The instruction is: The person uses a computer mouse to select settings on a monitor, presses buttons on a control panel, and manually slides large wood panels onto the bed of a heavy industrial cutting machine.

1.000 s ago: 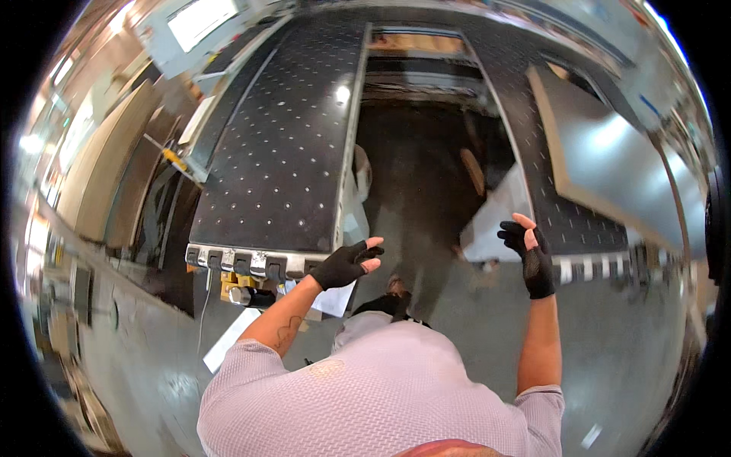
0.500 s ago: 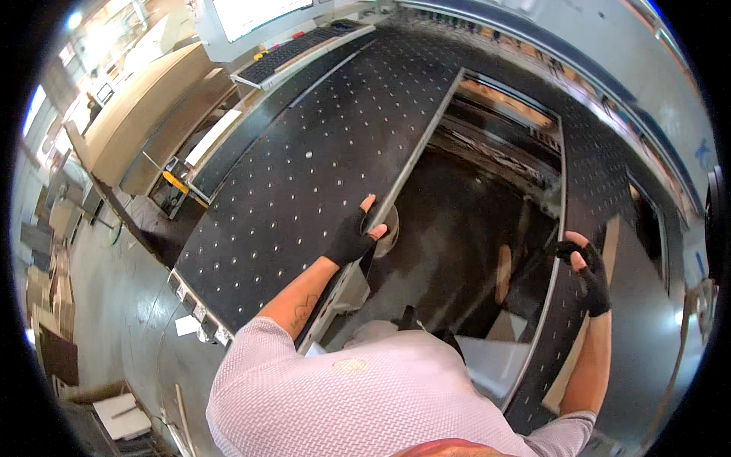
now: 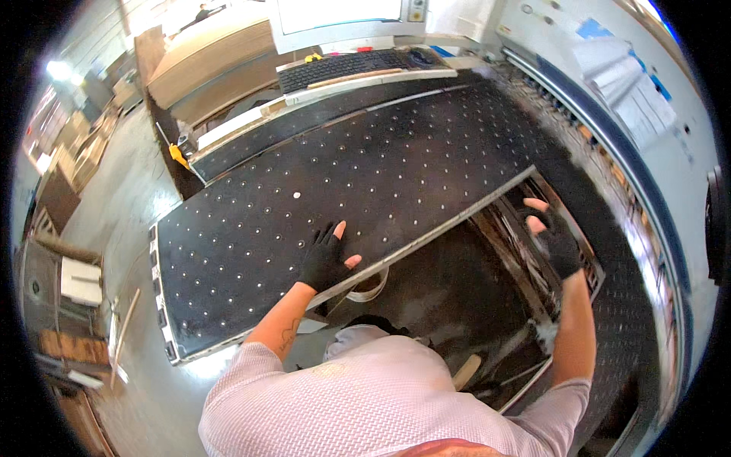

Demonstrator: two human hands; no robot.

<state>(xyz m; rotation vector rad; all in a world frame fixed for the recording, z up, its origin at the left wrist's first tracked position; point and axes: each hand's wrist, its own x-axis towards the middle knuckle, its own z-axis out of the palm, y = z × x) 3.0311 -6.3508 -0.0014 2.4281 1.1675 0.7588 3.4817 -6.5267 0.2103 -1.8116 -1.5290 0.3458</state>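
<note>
"Black worktop (image 3: pixel 381 164), with more pale dots (image 3: pixel 296 196) than I can count. Where does it lie from the left hand (image 3: pixel 327 257)?"

"Right below that hand, stretching out ahead of it and to its left. One long metal edge (image 3: pixel 442 226) runs just beside the thumb (image 3: pixel 352 261)."

"How is the hand set?"

"Fingers spread wide, nothing in it. I can't tell whether the palm presses on the surface or is only over it."

"And the right hand (image 3: pixel 553 236)?"

"Over the far end of the one big opening (image 3: pixel 434 274), well apart from the left. Its thumb and a finger stand slightly parted, with nothing seen between them. Two black gloves (image 3: pixel 311 266) in all, two bare fingertips (image 3: pixel 537 204) showing on each."

"What shows in the opening?"

"One tan piece of wood (image 3: pixel 467 372), nearer the body than the right hand, and one pale round thing (image 3: pixel 371 286) just beside the left, too covered to name."

"And beyond the hands?"

"Ahead of the left one: one keyboard (image 3: pixel 343 71), one mouse (image 3: pixel 422 58) to its right, one screen (image 3: pixel 340 14) behind them. Well to that hand's left, one yellow tool (image 3: pixel 178 156). Ahead of the right hand and to its right, white papers (image 3: pixel 624 87) hang on a pale panel (image 3: pixel 548 38); they overlap, so I can't number them."
</note>
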